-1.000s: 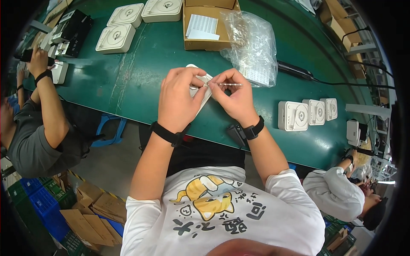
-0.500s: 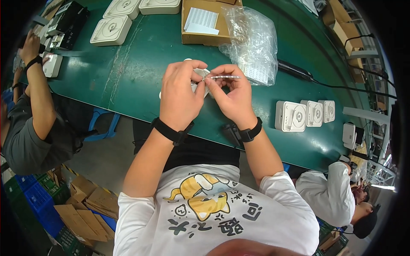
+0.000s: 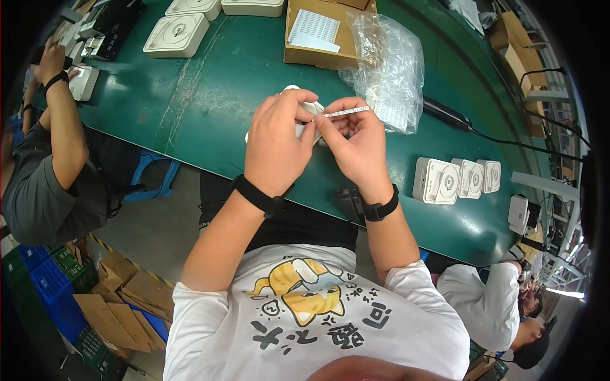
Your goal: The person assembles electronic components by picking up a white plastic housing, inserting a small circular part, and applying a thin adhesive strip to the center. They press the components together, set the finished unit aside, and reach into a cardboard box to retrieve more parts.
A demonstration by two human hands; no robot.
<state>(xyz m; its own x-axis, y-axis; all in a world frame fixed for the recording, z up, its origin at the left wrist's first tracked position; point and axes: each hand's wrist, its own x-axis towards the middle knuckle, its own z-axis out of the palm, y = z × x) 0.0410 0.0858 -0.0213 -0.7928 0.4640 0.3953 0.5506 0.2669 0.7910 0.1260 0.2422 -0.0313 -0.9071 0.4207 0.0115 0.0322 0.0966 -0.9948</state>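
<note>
A thin white strip of printed labels [image 3: 348, 112] sticks out to the right from between the fingertips of my right hand [image 3: 361, 152], which pinches it near its left end. My left hand [image 3: 279, 145] is bent inward, thumb and forefinger closed together at that same end of the strip, touching the right fingertips. Under and behind the left hand lies a white plastic device [image 3: 291, 87] on the table; the hand hides most of it, so only bits of its edges show.
On the green table [image 3: 222, 95] are a cardboard box [image 3: 321, 58] with label sheets, a clear plastic bag [image 3: 391, 70], a black cabled tool [image 3: 448, 114] and white square devices [image 3: 438, 182] [image 3: 176, 36] at right and far left. Co-workers sit at left [image 3: 60, 133] and right [image 3: 486, 305].
The strip's free end has tipped upward a little. Both hands stay pinched together at its left end; the whole view has shifted slightly.
</note>
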